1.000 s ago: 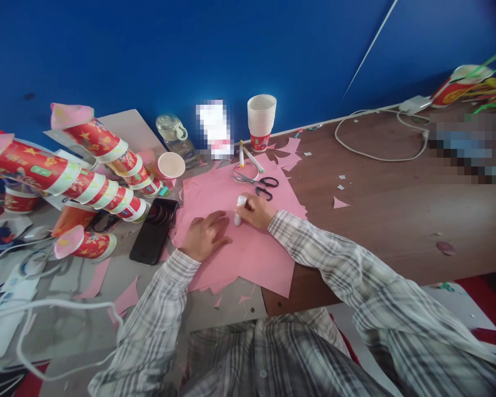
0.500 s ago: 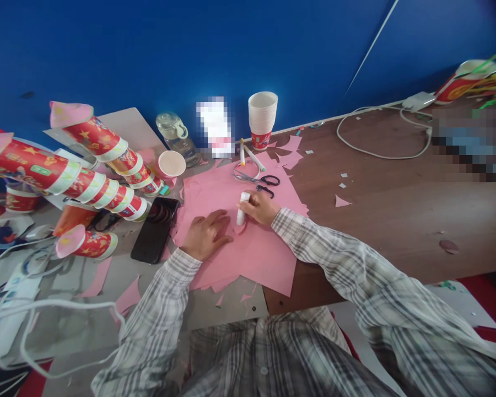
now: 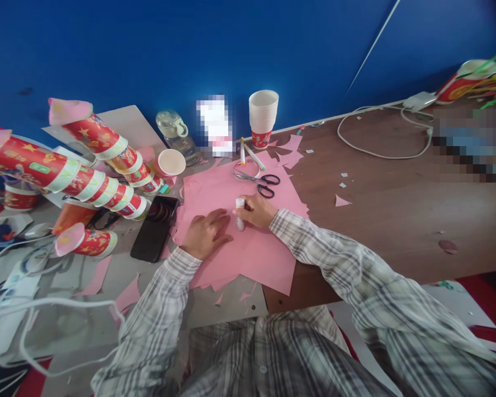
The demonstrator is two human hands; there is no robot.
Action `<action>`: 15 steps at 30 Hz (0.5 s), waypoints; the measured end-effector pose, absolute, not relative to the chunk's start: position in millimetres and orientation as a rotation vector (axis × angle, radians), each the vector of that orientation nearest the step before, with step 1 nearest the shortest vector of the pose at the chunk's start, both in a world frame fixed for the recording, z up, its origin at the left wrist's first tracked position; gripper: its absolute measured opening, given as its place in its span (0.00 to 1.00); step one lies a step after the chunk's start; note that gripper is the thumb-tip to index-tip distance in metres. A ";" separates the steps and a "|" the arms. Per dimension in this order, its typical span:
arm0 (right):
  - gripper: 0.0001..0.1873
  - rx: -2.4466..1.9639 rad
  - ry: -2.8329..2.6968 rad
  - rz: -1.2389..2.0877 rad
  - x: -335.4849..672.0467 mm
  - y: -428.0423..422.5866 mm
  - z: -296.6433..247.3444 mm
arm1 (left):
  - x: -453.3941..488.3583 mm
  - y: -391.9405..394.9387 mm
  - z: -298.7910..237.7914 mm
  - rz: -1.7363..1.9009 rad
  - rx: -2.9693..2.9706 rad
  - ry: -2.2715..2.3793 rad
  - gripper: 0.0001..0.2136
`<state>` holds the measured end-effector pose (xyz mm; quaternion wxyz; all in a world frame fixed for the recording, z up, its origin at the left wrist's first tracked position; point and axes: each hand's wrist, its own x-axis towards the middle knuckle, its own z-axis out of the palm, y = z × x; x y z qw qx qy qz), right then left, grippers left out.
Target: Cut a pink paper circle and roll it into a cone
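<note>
Gripped upright in my right hand [image 3: 258, 211] is a white glue stick [image 3: 240, 215], its lower end at the pink paper [image 3: 264, 259]. My left hand [image 3: 205, 234] rests on the same paper just left of it, thumb and fingers apart, seemingly pressing down. Whether a smaller pink piece lies beneath its fingertips I cannot tell. Scissors [image 3: 268, 184] with black handles lie beyond my right hand. Behind them are a roll of tape [image 3: 246, 170] and two slim pens [image 3: 256, 158].
Red paper cups joined into long rows [image 3: 66, 171] lean at the left. A black phone [image 3: 155, 229] lies beside the paper. Further back stand a clear bottle [image 3: 177, 138] and a stack of white cups [image 3: 263, 116]. A white cable [image 3: 367, 156] curls at the right.
My right hand has shifted slightly down and toward me with the glue stick, uncovering more of the scissors' handle. My left hand keeps its place.
</note>
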<state>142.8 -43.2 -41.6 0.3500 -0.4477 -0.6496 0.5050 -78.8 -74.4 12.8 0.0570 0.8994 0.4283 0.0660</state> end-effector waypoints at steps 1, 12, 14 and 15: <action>0.24 -1.176 -1.650 1.328 143.1 -43.0 -41.1 | -78.9 -74.3 12.5 0.200 2.724 1.301 0.27; 0.33 -1.126 -1.367 1.472 149.6 -30.5 -38.5 | -79.0 -75.0 13.3 0.198 2.695 1.300 0.26; 0.34 -1.083 -1.198 1.498 152.0 -25.5 -35.4 | -79.0 -74.9 12.9 0.217 2.680 1.305 0.25; 0.34 -1.067 -1.130 1.507 152.8 -24.0 -34.0 | -79.0 -74.6 12.6 0.232 2.667 1.307 0.25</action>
